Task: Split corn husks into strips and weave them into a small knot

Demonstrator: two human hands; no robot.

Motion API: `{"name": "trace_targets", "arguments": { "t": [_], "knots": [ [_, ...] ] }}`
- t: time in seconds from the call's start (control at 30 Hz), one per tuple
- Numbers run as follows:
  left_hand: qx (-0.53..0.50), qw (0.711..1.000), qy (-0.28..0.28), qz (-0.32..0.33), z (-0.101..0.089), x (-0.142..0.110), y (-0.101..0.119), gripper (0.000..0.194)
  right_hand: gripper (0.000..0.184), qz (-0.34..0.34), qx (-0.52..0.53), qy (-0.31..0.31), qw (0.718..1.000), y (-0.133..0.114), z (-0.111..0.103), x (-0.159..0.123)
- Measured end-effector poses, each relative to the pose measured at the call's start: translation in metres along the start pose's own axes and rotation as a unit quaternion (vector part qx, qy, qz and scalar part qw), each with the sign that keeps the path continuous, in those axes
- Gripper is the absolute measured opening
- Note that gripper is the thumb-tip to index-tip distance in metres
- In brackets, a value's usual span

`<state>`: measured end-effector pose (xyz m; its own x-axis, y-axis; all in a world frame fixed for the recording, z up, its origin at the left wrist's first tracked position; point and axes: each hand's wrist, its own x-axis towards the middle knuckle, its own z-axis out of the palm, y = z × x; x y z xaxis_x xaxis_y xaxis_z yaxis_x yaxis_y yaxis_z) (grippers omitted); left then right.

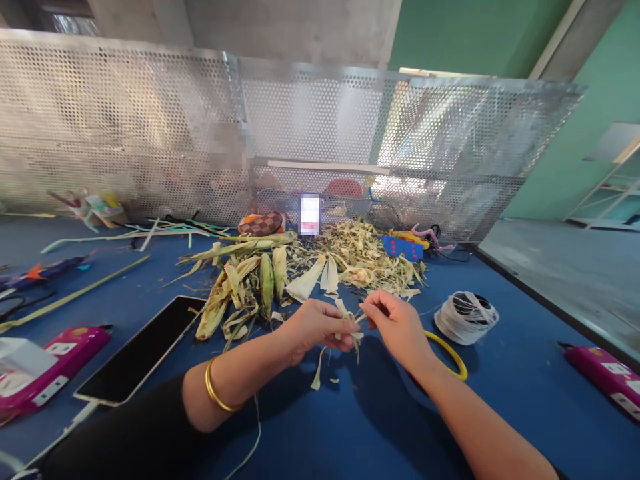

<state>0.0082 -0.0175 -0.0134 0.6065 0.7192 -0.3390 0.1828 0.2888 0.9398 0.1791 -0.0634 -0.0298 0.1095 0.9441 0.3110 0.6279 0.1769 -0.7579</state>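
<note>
My left hand (pixel 323 328), a gold bangle on its wrist, pinches a small bundle of pale corn husk (pixel 356 337) above the blue table. Close on its right, my right hand (pixel 393 323) is closed with thumb and finger together on a thin white string (pixel 364 315) at the bundle. From near that hand a fine thread runs toward a spool of white string (pixel 466 318) on the right. A husk strip (pixel 317 375) dangles under the left hand. Just beyond both hands lie pale husk pieces (pixel 306 281) and a green husk (pixel 267 283).
A heap of shredded husk (pixel 365 250) lies at the back, beside a blue item with red dots (pixel 403 248). A black-screened tablet (pixel 143 350) and magenta power strip (pixel 65 353) are left; another power strip (pixel 607 373) is right. A yellow ring (pixel 453 353) sits by my right wrist.
</note>
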Motion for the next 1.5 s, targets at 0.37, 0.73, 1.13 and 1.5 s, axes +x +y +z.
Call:
{"name": "trace_targets", "arguments": {
  "t": [0.37, 0.73, 1.13, 1.5],
  "knots": [
    [-0.109, 0.99, 0.081, 0.023, 0.002, 0.002, -0.001, 0.031, 0.021, -0.46, -0.307, 0.095, 0.828, -0.031, 0.002, -0.019],
    [-0.137, 0.986, 0.093, 0.015, 0.01, -0.006, 0.004, 0.028, 0.025, -0.511, -0.417, 0.164, 0.733, -0.031, 0.018, -0.024],
    [-0.103, 0.991, 0.07, 0.041, 0.0, -0.006, 0.009, 0.028, 0.021, -0.491, -0.339, 0.126, 0.793, -0.026, 0.018, -0.029],
    [-0.082, 0.991, 0.069, 0.08, 0.001, -0.006, 0.009, 0.026, 0.012, -0.272, -0.13, 0.154, 0.941, -0.021, 0.005, -0.017]
  ]
}}
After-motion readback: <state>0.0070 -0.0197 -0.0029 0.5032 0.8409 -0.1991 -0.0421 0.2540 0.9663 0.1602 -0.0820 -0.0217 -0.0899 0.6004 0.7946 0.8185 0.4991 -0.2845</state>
